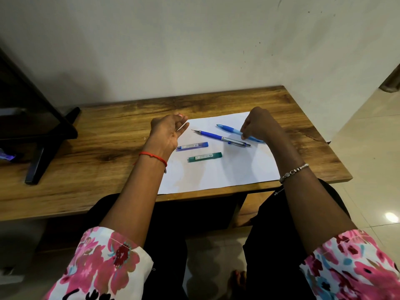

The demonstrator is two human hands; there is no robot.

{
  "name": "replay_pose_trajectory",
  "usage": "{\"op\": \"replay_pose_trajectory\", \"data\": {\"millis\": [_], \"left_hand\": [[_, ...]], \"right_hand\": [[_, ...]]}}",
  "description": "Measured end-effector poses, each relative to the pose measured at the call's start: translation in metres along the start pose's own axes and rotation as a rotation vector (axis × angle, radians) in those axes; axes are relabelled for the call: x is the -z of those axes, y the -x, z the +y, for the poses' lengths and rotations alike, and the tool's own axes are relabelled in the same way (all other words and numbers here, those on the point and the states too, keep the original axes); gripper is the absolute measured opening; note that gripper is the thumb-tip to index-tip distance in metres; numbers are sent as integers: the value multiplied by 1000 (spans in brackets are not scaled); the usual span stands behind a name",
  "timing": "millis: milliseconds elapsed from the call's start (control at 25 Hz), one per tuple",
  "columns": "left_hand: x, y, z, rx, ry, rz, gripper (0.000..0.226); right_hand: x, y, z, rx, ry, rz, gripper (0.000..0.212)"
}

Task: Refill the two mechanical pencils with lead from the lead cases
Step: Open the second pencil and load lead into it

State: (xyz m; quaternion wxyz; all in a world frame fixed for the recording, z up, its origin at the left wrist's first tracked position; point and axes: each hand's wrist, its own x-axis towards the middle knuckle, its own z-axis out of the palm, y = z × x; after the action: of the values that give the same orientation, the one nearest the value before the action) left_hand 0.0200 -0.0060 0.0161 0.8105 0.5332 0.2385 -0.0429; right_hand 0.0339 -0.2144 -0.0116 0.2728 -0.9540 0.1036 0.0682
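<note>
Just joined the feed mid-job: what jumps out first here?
A white sheet on the wooden table stands out, with a dark blue pencil and a light blue pencil at its far side and a blue lead case and green lead case nearer. The right hand curls its fingers onto the light blue pencil; the left hand hovers loosely curled at the sheet's left edge, holding nothing.

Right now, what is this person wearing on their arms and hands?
The left sleeve and right sleeve are white with a pink floral print and end near the elbows. Below the left hand a thin red thread circles the wrist. Below the right hand sits a silver beaded bracelet. No gloves.
</note>
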Motion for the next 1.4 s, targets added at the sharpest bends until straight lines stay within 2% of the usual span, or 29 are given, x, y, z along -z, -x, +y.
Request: {"op": "replay_pose_trajectory", "data": {"millis": [40, 160, 280, 320, 360, 400, 480, 560, 600, 680, 800, 960, 1400], "left_hand": [[0, 0, 0, 2, 2, -4, 5], [0, 1, 1, 23, 18, -10, 25], [-2, 3, -2, -43, -47, -10, 29], [-2, 4, -3, -165, -133, -9, 31], [-3, 3, -3, -365, -302, -5, 34], [-4, 2, -3, -618, -523, -28, 38], [-6, 3, -9, -1075, -970, -181, 44], [-7, 5, -17, -1367, -1285, -246, 41], [-8, 5, -20, -1451, -1333, -208, 38], [-7, 6, -22, -1408, -1256, -186, 29], [-7, 9, -17, -1187, -1121, -256, 22], [-11, 14, -13, -1030, -1050, -306, 19], [-21, 17, -15, -1040, -1016, -308, 27]], "right_hand": [[0, -1, 0, -2, 3, 4, 47], [-2, -2, 1, -10, 7, 11, 45], [1, 0, 0, 26, -49, 67, 33], [4, 3, -3, 80, -100, 88, 26], [8, 8, -8, 150, -175, 92, 20], [11, 15, -13, 214, -282, 76, 15], [14, 27, -24, 287, -560, -21, 12], [13, 31, -30, 332, -789, -113, 13], [12, 32, -32, 341, -875, -136, 13], [11, 32, -34, 322, -1031, -130, 9], [11, 30, -33, 263, -1236, -96, 4], [12, 28, -33, 186, -1315, -67, 10], [11, 33, -41, -3, -1477, 57, 16]]}}
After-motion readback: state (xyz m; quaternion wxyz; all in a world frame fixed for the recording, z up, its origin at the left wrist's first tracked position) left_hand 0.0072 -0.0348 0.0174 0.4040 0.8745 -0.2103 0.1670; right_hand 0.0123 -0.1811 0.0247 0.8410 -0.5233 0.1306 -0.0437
